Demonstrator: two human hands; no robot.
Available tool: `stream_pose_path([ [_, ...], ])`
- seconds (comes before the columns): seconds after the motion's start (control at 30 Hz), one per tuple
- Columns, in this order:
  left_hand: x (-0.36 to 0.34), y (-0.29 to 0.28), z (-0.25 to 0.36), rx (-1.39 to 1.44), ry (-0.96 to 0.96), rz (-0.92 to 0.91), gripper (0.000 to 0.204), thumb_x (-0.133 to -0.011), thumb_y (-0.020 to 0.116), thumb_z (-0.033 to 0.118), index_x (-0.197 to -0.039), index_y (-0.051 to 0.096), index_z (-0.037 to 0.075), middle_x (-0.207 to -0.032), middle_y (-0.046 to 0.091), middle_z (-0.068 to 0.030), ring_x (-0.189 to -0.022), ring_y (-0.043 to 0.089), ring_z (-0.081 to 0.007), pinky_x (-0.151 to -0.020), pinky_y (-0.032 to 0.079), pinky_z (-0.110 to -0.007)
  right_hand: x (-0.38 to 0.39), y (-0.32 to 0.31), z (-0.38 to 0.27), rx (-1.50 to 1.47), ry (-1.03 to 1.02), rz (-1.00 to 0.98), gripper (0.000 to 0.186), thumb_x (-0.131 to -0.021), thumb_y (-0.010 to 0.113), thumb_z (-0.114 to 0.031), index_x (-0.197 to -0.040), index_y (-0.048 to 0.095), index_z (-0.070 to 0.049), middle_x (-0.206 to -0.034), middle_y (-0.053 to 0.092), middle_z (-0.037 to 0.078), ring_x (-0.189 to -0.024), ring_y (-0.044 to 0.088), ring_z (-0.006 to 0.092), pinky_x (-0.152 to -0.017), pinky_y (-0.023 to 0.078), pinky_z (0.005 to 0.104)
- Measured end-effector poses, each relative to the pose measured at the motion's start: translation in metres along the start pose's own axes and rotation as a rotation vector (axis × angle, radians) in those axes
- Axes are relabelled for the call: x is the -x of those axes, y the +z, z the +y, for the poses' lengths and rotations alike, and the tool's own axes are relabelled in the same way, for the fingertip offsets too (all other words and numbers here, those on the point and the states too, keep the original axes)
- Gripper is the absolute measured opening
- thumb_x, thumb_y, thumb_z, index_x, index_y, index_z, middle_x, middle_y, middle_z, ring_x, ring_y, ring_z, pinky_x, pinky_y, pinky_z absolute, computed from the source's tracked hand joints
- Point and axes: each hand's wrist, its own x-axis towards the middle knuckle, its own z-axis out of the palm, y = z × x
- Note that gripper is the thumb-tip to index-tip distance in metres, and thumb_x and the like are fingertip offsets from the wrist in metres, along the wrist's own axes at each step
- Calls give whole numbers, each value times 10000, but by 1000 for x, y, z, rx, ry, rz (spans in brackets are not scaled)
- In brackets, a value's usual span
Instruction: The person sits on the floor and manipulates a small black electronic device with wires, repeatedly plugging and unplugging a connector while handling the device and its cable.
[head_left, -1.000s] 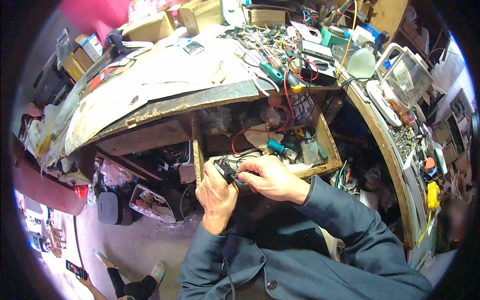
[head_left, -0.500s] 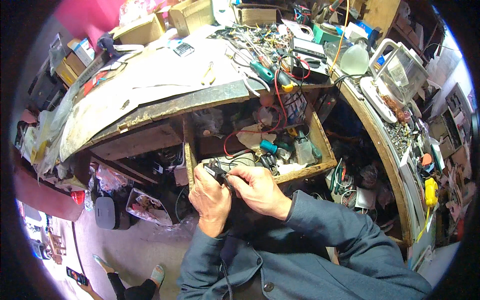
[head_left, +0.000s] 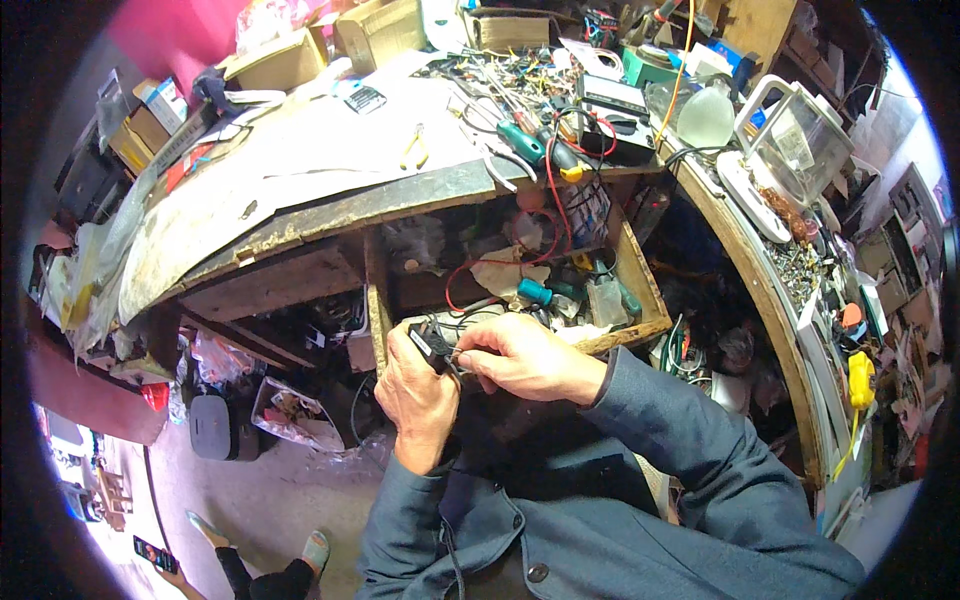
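Observation:
My left hand (head_left: 415,400) grips a small black device (head_left: 433,348), holding it upright-tilted at the front of an open wooden drawer (head_left: 650,280). My right hand (head_left: 525,358) is pinched beside the device's right side, on what looks like a thin wire, too small to make out clearly. Behind my hands the drawer holds a red lead (head_left: 460,280), a teal cylindrical tool handle (head_left: 536,292), dark cables and small clutter. On the bench edge above lie a green-handled screwdriver (head_left: 520,143) and white-handled pliers (head_left: 498,170).
The cluttered workbench (head_left: 300,190) has cardboard boxes (head_left: 375,35), a clear-lidded appliance (head_left: 805,135) and a yellow object with cord (head_left: 862,380). An open box (head_left: 300,420) and a dark bin (head_left: 220,428) sit on the floor. Another person's legs (head_left: 280,575) and phone-holding hand (head_left: 170,570) are at lower left.
The view has shifted slightly. My right hand dipped beside the device half a second ago and is now raised a little again. My left hand still grips the device.

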Motion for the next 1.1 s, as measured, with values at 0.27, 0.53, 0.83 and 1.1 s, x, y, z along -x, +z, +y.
stream_pose_path([
  [0.27, 3, 6, -3, -30, 35, 67, 617, -721, 816, 98, -1254, 513, 30, -1044, 663, -211, -962, 661, -457, -784, 523, -531, 6, 16, 1, 407, -266, 273, 167, -892, 685, -108, -1012, 700, 7, -799, 672, 221, -736, 691, 394, -643, 527, 437],
  [0.53, 2, 5, 0, -45, 29, 64, 618, -728, 818, 110, -1251, 507, 4, -1069, 651, -223, -998, 653, -451, -808, 523, -524, 1, 31, 29, -25, -143, 305, 115, -938, 643, -92, -983, 686, 6, -725, 627, 185, -634, 625, 239, -611, 491, 350],
  [0.83, 2, 5, -1, -100, -6, 46, 606, -768, 808, 195, -1252, 494, 9, -1096, 653, -229, -993, 662, -444, -795, 538, -519, 4, 43, 23, -108, -72, 363, 112, -937, 666, -71, -1001, 681, 19, -759, 659, 163, -693, 667, 251, -635, 505, 357],
  [1.1, 4, 5, -5, -82, 46, 66, 580, -767, 790, 167, -1249, 503, 17, -1077, 658, -225, -959, 665, -455, -774, 540, -527, 1, 14, 1, 514, -274, 263, 158, -897, 705, -134, -943, 709, 17, -771, 672, 185, -708, 676, 282, -659, 517, 382],
])
